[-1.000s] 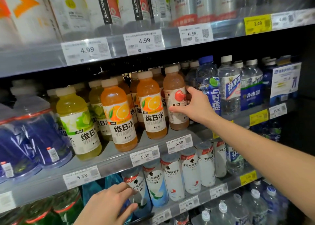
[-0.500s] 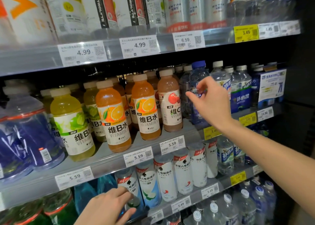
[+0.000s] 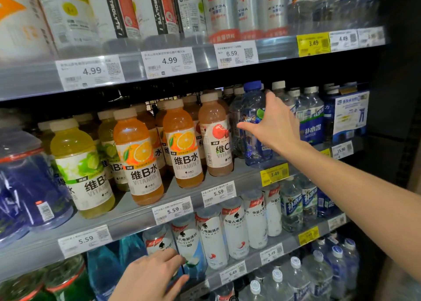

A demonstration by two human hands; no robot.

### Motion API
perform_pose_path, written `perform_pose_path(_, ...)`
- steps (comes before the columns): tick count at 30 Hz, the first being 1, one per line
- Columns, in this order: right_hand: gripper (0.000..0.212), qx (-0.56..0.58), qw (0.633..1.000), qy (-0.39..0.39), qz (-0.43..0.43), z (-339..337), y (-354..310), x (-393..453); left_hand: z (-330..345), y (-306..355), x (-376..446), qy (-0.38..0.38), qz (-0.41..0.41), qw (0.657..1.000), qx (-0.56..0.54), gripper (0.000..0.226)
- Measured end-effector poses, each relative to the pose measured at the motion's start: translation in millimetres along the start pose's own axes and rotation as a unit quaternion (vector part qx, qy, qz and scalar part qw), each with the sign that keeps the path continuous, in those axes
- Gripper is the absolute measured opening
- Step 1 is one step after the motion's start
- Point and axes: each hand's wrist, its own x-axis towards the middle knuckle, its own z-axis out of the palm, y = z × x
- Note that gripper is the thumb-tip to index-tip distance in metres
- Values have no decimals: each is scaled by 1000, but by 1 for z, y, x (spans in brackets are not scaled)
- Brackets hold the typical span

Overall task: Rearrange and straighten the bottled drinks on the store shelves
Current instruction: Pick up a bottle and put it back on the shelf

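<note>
On the middle shelf (image 3: 241, 170) stands a clear bottle with a blue cap (image 3: 252, 109), just right of a peach-coloured vitamin drink (image 3: 215, 136). My right hand (image 3: 275, 123) reaches to this clear bottle, thumb stretched across its front and straight fingers along its right side. Orange (image 3: 182, 141) and yellow-green (image 3: 77, 159) vitamin drinks stand in rows to the left. One shelf lower, my left hand (image 3: 150, 275) curls round the bottom of a white-labelled bottle (image 3: 157, 241), hiding its lower half.
Blue-labelled water bottles (image 3: 312, 118) fill the middle shelf's right end, with large blue jugs (image 3: 27, 182) at its left. The top shelf holds tall bottles and cans (image 3: 221, 9). More white bottles (image 3: 234, 227) and small water bottles (image 3: 293, 275) crowd the shelves below.
My right hand let go of the peach vitamin drink, moved right and up, and now reaches the blue-capped clear bottle. My left hand stayed on the white bottle.
</note>
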Motion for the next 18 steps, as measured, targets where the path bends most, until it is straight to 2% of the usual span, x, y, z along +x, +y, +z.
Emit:
perform_pose_path(2,76,13,1000,7,10,2,-1,2,1,2,2,-5,0,1000,6,59)
perform_pose_path(5,72,40,999,24,19,4,3,0,1,2,2,1,4,1000,8,70)
perform_pose_path(9,82,97,994,59,-12,-2,8,-10,-1,1,0,15,4,1000,-17,51)
perform_pose_path(13,80,202,976,65,-53,-14,9,-34,-2,6,-9,31,-6,999,-23,47)
perform_pose_path(18,83,277,955,79,-65,-30,8,-67,-7,5,-27,40,-9,999,-6,60)
